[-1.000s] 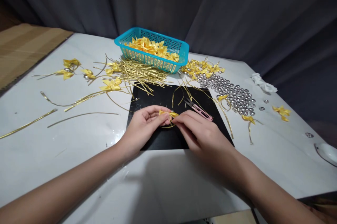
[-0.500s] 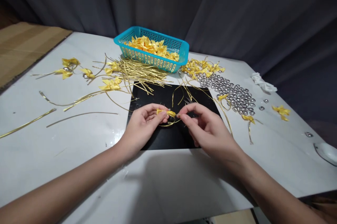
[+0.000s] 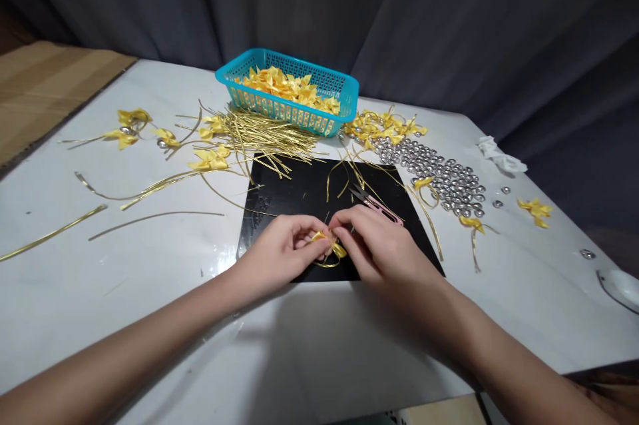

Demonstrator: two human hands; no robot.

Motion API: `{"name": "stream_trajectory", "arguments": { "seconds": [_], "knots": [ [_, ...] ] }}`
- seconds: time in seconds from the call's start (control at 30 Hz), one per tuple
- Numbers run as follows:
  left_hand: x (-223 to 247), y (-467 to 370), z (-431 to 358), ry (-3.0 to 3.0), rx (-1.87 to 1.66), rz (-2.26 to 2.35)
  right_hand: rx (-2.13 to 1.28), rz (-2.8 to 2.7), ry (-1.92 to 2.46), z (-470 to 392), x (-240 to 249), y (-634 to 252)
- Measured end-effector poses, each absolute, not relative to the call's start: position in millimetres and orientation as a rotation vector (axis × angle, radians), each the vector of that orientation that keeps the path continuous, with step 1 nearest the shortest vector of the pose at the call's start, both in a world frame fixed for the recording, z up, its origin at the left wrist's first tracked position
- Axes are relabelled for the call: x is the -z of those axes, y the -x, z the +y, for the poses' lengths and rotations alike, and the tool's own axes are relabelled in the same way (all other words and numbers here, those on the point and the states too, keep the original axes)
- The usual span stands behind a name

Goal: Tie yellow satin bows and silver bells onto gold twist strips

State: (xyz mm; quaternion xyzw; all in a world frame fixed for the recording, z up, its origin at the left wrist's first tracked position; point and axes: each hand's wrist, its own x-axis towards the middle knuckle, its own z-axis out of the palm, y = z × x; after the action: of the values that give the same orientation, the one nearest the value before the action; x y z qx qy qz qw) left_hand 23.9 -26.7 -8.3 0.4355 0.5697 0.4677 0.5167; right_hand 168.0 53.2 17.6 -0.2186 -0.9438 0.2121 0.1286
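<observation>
Over a black mat (image 3: 419, 238), my left hand (image 3: 289, 245) pinches a yellow ribbon flower (image 3: 339, 250) between thumb and fingers. A loop of gold cord hangs below the flower. My right hand (image 3: 382, 242) is closed at the flower's upper side, thumb and forefinger pressed together; what lies between them is too small to make out. The two hands nearly touch at the fingertips. Just behind my right hand, small scissors (image 3: 377, 205) with pink handles rest on the mat.
A blue basket (image 3: 287, 105) of yellow ribbon pieces stands at the back. Gold cords (image 3: 269, 135) lie before it, silver beads (image 3: 449, 182) to the right. Yellow flowers (image 3: 210, 158) are scattered left and right. A white object (image 3: 622, 288) sits at the right edge.
Both hands have moved down, nearer the mat's front edge, and closer together. The flower has tilted downward to the right. The scissors' pink handles have come into view.
</observation>
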Motion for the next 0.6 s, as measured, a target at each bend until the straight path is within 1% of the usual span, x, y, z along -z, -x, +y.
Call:
{"name": "stream_trajectory", "arguments": {
  "seconds": [0.17, 0.47, 0.6],
  "knots": [
    [7, -23, -27, -1.111, -1.088, 1.384, -0.848, -2.558, 0.764, 53, -17, -165],
    [6, -23, -28, -1.110, -1.063, 1.378, -1.783, -1.962, 1.233, 58, -27, -159],
    [6, -23, -28, -1.088, -1.097, 1.355, -2.018, -1.717, 1.250, 61, -27, -159]
  ]
}}
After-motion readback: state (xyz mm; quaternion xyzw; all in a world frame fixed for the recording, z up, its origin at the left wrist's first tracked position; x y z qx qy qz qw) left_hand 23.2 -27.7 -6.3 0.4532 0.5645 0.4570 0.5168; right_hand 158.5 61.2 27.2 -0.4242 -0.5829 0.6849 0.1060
